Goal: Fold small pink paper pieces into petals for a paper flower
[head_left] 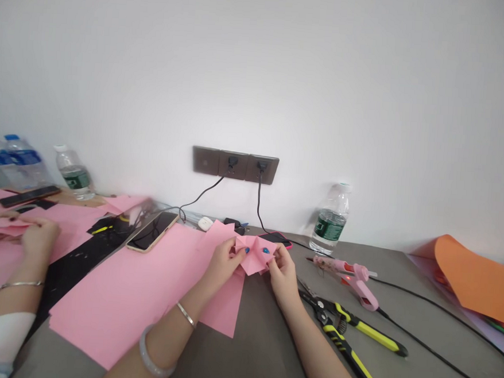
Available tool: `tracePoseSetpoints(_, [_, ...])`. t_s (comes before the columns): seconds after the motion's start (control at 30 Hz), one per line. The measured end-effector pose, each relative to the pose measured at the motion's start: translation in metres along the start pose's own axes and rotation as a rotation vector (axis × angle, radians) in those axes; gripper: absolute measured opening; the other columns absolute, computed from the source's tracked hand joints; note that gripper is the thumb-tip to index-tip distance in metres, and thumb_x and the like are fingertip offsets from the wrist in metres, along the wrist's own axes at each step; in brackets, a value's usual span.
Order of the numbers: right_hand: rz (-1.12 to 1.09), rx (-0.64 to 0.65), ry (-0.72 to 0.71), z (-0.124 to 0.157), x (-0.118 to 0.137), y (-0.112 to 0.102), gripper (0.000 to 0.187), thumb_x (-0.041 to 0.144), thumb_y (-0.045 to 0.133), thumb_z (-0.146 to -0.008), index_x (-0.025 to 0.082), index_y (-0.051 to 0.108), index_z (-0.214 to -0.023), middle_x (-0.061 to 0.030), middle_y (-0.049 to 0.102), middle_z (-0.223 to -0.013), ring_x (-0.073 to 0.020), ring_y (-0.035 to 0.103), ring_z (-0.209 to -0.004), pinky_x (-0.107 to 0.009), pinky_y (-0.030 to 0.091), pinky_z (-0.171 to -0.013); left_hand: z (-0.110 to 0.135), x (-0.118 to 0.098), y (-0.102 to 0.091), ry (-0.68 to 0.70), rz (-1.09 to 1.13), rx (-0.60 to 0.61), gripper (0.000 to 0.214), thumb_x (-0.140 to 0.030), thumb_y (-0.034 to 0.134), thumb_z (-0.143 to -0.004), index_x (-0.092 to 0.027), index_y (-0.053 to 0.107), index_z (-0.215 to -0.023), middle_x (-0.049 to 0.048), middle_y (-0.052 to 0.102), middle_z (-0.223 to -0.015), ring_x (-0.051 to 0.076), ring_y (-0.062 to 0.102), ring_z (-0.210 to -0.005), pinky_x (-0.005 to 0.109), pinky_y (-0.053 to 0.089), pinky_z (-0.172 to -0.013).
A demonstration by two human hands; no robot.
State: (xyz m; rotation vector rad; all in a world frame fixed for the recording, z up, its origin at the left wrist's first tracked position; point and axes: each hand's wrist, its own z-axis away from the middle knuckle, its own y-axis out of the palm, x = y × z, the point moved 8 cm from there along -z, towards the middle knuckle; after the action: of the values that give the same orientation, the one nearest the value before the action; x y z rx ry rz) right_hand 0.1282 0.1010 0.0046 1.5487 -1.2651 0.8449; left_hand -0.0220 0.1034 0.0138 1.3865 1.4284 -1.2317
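Note:
A small piece of folded pink paper (254, 261) with creases and pointed flaps is held up over the table. My left hand (226, 263) pinches its left side, the blue-nailed thumb lying on the front. On the right side, my right hand (282, 270) grips the edge between thumb and fingers. Another blue nail shows against the paper near its upper right. Below and to the left lie large pink sheets (141, 296), and a smaller pink sheet (221, 310) is partly behind my left hand.
To the right are a pink glue gun (364, 286) with a cord, yellow-black pliers (346, 328), and orange paper (474, 279). A water bottle (330, 220) stands by the wall. A phone (153, 232) lies left. At far left, another person's hands (37, 237) hold pink paper.

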Motion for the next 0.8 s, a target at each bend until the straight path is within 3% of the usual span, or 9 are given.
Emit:
tracePoseSetpoints(0.17, [-0.118, -0.022, 0.153, 0.001, -0.016, -0.005, 0.027, 0.043, 0.073, -0.075, 0.022, 0.058, -0.082, 0.0015, 0.067, -0.071, -0.0152, 0.059, -0.059, -0.025, 0.046, -0.058, -0.003, 0.000, -0.008, 0.013, 0.014, -0.048, 0.020, -0.034, 0.060, -0.082, -0.014, 0.061, -0.076, 0.0026, 0.063, -0.074, 0.016, 0.058, -0.069, 0.024, 0.043, -0.060])
tracePoseSetpoints(0.33, [-0.127, -0.022, 0.200, 0.000, -0.019, -0.006, 0.034, 0.046, 0.077, -0.071, 0.022, 0.064, -0.091, -0.0033, 0.074, -0.084, -0.0204, 0.066, -0.069, -0.028, 0.048, -0.061, -0.003, 0.003, -0.004, -0.061, 0.111, 0.017, 0.026, -0.029, 0.068, -0.075, -0.013, 0.067, -0.096, 0.0094, 0.071, -0.094, 0.023, 0.065, -0.087, 0.029, 0.050, -0.072])
tracePoseSetpoints(0.5, [-0.102, 0.040, 0.228, -0.001, -0.017, 0.002, 0.039, 0.049, 0.079, -0.068, 0.021, 0.071, -0.094, -0.0068, 0.076, -0.096, -0.0288, 0.068, -0.089, -0.037, 0.053, -0.073, -0.004, 0.006, -0.007, -0.111, 0.222, -0.005, 0.031, -0.038, 0.072, -0.073, -0.014, 0.067, -0.092, 0.0077, 0.072, -0.090, 0.022, 0.066, -0.082, 0.028, 0.050, -0.069])
tracePoseSetpoints(0.8, [-0.109, -0.016, 0.221, -0.001, -0.016, -0.004, 0.033, 0.050, 0.076, -0.071, 0.020, 0.068, -0.084, -0.0043, 0.074, -0.083, -0.0235, 0.066, -0.077, -0.031, 0.051, -0.064, -0.002, 0.007, -0.007, -0.167, 0.299, -0.008, 0.036, -0.044, 0.071, -0.075, -0.014, 0.067, -0.095, 0.0058, 0.070, -0.086, 0.019, 0.065, -0.080, 0.028, 0.051, -0.069])
